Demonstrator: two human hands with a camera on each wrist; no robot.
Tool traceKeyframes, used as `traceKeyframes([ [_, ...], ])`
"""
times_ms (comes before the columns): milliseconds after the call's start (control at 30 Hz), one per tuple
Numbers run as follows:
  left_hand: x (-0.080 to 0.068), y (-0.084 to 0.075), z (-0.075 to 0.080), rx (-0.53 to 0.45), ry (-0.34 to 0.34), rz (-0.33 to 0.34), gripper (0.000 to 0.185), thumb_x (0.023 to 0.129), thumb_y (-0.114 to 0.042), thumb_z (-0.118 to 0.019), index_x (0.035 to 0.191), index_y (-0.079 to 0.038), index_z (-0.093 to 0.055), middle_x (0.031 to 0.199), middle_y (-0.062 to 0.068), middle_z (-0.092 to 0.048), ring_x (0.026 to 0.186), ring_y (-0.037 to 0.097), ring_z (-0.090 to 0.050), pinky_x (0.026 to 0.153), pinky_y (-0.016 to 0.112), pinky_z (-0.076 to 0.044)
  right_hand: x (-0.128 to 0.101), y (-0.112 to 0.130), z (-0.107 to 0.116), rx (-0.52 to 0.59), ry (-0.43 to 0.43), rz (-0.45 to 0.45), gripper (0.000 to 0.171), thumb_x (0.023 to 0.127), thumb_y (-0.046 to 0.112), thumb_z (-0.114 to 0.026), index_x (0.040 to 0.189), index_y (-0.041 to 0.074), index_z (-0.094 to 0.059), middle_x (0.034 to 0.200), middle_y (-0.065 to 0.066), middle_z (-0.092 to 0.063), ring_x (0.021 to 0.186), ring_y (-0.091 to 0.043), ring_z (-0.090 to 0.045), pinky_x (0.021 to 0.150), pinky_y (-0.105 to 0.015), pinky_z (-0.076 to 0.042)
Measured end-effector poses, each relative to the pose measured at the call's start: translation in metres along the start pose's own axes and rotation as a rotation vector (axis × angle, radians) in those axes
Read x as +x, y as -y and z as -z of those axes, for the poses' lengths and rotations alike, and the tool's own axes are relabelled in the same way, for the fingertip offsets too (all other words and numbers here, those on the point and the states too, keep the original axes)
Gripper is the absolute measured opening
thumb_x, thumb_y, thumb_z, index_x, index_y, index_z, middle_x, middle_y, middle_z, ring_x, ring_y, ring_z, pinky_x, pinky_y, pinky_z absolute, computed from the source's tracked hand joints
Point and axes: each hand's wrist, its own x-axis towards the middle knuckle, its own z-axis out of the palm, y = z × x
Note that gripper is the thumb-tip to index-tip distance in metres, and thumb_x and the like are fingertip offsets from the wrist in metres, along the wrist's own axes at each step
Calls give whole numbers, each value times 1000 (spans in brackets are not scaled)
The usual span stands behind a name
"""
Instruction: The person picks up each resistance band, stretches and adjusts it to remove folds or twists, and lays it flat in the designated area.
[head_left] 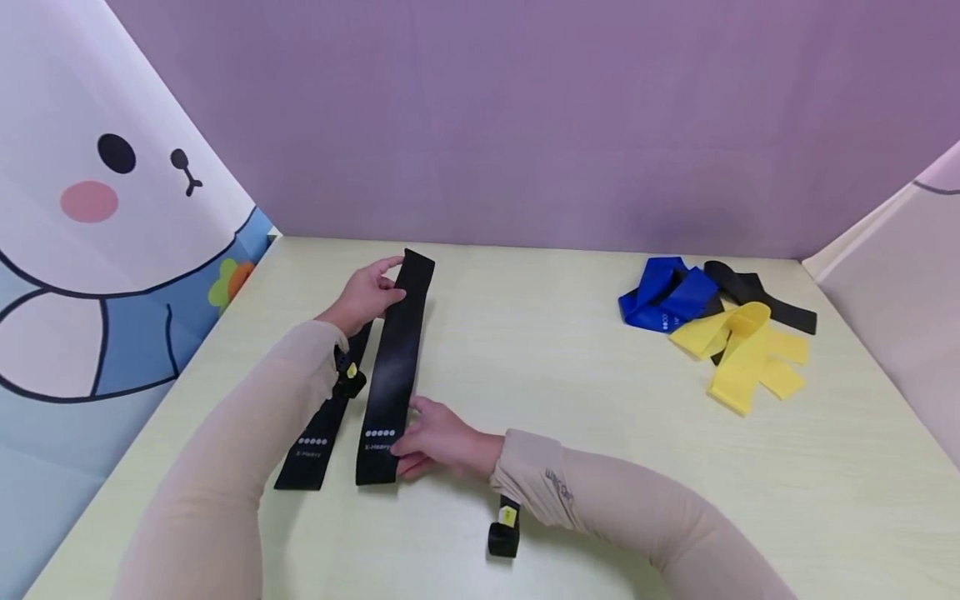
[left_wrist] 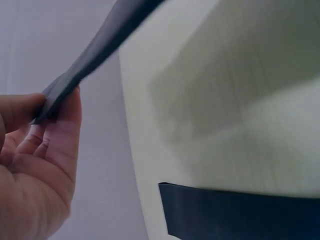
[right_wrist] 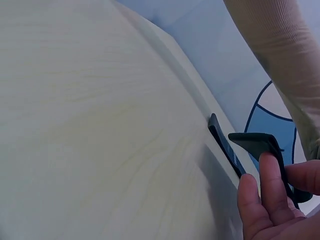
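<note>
Black elastic, stretched long between two hands, forms the held band [head_left: 393, 367], marked "X-Heavy" near its near end. In the head view the left hand [head_left: 365, 296] pinches its far end and the right hand [head_left: 438, 442] grips its near end, the band lying along the table [head_left: 570, 417] just right of a second black band [head_left: 318, 433], which lies flat under the left forearm. Left-wrist view: thumb and fingers [left_wrist: 67, 117] close on the folded end of the held band [left_wrist: 95, 50], which is lifted off the surface here, a detail the head view does not resolve; the second band [left_wrist: 240, 212] lies flat below. Right-wrist view: fingertips [right_wrist: 267, 175] press the raised near end [right_wrist: 257, 142] from beneath. Well to the right of the held band, a heap of blue [head_left: 663, 296], yellow [head_left: 742, 350] and black bands [head_left: 757, 296] rests on the pale wood-grain table. Purple wall [head_left: 525, 117] stands behind; a cartoon-animal panel [head_left: 97, 208] stands to the left.
</note>
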Motion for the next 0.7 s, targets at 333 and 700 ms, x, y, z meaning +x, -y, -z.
traceKeyframes([
  [333, 7, 13, -3, 88, 40, 43, 61, 92, 2, -55, 149, -6, -33, 104, 19, -56, 55, 7, -47, 50, 24, -46, 8, 0, -7, 57, 13, -56, 73, 84, -16, -57, 145, -1, -21, 69, -9, -60, 49, -14, -59, 53, -30, -56],
  [700, 12, 30, 2, 122, 72, 71, 61, 93, 3, -55, 149, -4, -31, 107, 21, -56, 51, 9, -44, 51, 28, -46, 13, -5, -11, 77, 1, -72, 69, 83, -16, -58, 142, 0, -26, 71, -12, -63, 49, -14, -59, 50, -29, -54],
])
